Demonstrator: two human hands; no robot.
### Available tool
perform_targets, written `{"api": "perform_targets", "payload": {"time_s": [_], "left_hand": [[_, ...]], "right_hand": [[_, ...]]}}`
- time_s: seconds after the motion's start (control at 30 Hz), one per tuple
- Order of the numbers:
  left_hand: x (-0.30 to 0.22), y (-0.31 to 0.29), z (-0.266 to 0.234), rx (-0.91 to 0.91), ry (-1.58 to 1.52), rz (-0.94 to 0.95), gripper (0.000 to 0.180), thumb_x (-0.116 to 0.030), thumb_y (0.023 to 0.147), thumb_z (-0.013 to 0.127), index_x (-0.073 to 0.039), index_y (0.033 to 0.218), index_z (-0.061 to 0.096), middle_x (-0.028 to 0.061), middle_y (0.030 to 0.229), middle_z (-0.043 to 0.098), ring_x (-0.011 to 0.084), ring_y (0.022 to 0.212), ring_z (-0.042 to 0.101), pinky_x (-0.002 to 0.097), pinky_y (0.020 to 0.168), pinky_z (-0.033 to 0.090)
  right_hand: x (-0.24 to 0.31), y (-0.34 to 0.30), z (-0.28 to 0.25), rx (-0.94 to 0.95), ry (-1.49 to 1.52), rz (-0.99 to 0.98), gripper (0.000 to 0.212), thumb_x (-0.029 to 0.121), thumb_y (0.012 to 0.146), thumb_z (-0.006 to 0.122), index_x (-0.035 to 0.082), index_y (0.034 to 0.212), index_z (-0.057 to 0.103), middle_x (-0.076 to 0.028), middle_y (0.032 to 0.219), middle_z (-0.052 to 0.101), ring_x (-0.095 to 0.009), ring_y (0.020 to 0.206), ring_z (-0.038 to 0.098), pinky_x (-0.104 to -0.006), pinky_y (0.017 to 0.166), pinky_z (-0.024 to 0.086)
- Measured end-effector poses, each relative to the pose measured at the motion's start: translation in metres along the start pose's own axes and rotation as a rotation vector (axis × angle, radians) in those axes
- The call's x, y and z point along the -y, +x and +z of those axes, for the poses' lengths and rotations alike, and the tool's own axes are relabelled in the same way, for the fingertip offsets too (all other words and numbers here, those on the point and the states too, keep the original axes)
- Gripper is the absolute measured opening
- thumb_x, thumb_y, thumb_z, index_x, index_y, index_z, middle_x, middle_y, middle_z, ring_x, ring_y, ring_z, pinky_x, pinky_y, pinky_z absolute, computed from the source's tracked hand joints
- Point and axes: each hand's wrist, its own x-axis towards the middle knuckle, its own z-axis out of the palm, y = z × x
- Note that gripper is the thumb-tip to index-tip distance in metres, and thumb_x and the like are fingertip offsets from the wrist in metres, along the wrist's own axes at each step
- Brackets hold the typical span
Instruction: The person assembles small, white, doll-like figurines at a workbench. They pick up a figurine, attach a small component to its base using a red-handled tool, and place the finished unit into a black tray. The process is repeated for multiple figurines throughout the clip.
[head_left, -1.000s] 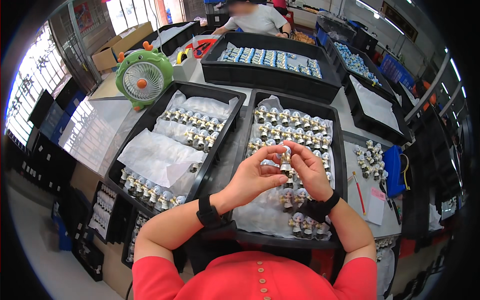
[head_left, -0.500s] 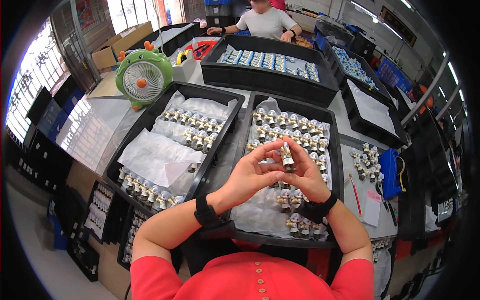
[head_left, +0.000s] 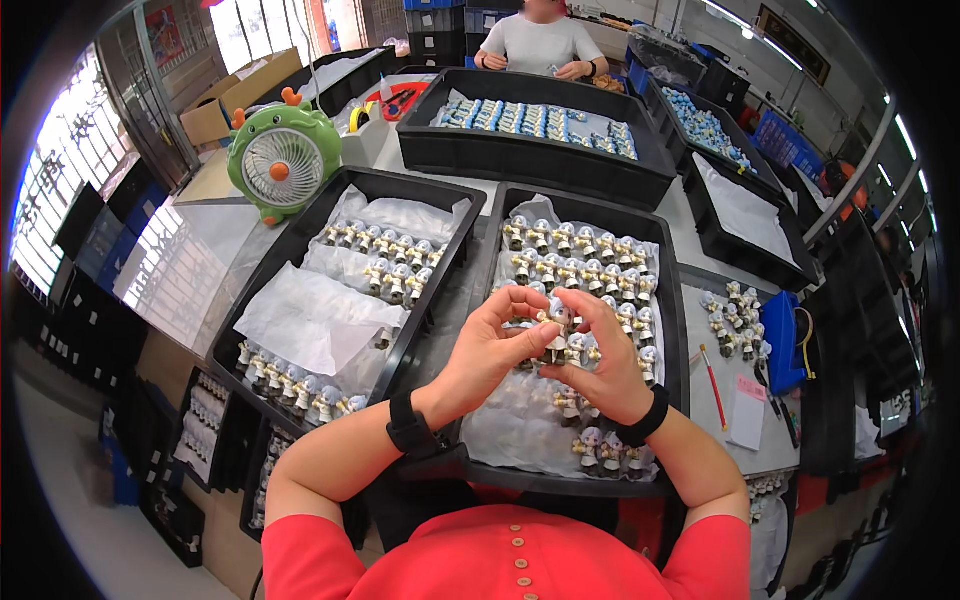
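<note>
Carefully now: my left hand (head_left: 493,345) and right hand (head_left: 600,350) pinch one small figurine (head_left: 557,322) above the black tray (head_left: 676,330); a slip could topple the figurine rows (head_left: 585,262) below.

We see a small figurine (head_left: 556,322), glossy painted plastic by the look of it. The black tray (head_left: 676,330) is matt moulded plastic, lined with crinkled translucent plastic sheet (head_left: 510,430). The green desk fan (head_left: 283,162) shines like smooth plastic.

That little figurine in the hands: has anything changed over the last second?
Barely. Both hands, left and right, keep their grip on the small pale figurine, drawing it slightly nearer over the black plastic tray. The rows of figurines and the green fan stayed put.
</note>
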Motion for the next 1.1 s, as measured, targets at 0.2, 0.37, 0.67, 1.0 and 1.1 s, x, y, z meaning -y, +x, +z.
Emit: {"api": "perform_targets", "payload": {"time_s": [0.2,0.37,0.67,1.0,1.1], "left_hand": [[0.007,0.002,-0.001,0.107,-0.15,-0.078,0.027,-0.02,0.094,0.051,-0.005,0.117,0.051,0.0056,0.105,0.06,0.0108,0.094,0.058,0.0261,0.081,0.048],[0.017,0.001,0.004,0.152,-0.143,-0.134,0.039,-0.032,0.098,0.043,-0.004,0.123,0.05,0.006,0.107,0.061,0.0119,0.096,0.059,0.0274,0.082,0.048],[0.015,0.002,0.006,0.268,-0.357,-0.222,0.046,-0.038,0.098,0.037,-0.005,0.13,0.041,0.0103,0.116,0.056,0.0195,0.102,0.058,0.0335,0.087,0.048],[0.015,0.004,0.002,0.267,-0.435,-0.209,0.046,-0.033,0.098,0.038,-0.003,0.132,0.035,0.0093,0.128,0.047,0.0269,0.112,0.054,0.0384,0.092,0.046],[0.012,0.004,0.004,0.242,-0.441,-0.19,0.043,-0.032,0.098,0.041,-0.007,0.132,0.037,0.0047,0.122,0.05,0.0226,0.107,0.057,0.0338,0.089,0.048]], "right_hand": [[0.004,-0.005,0.002,-0.156,0.039,-0.067,0.087,0.011,0.06,0.082,0.008,0.133,0.035,-0.011,0.123,0.049,-0.025,0.109,0.049,-0.0356,0.088,0.042],[0.01,-0.001,-0.001,-0.175,-0.087,-0.202,0.085,0.005,0.059,0.079,0.006,0.132,0.036,-0.011,0.121,0.05,-0.027,0.108,0.049,-0.0372,0.089,0.043],[0.013,0.001,-0.001,-0.115,-0.009,-0.095,0.088,0.003,0.063,0.076,0.006,0.138,0.03,-0.012,0.121,0.051,-0.026,0.105,0.051,-0.0337,0.086,0.048],[0.004,-0.001,-0.001,-0.093,0.095,0.021,0.089,0.013,0.065,0.08,0.006,0.138,0.03,-0.013,0.127,0.051,-0.024,0.11,0.052,-0.0325,0.09,0.044],[0.0,-0.002,0.004,-0.106,0.252,0.056,0.084,0.012,0.066,0.079,0.007,0.136,0.033,-0.013,0.126,0.052,-0.022,0.111,0.053,-0.0319,0.091,0.044]]}}
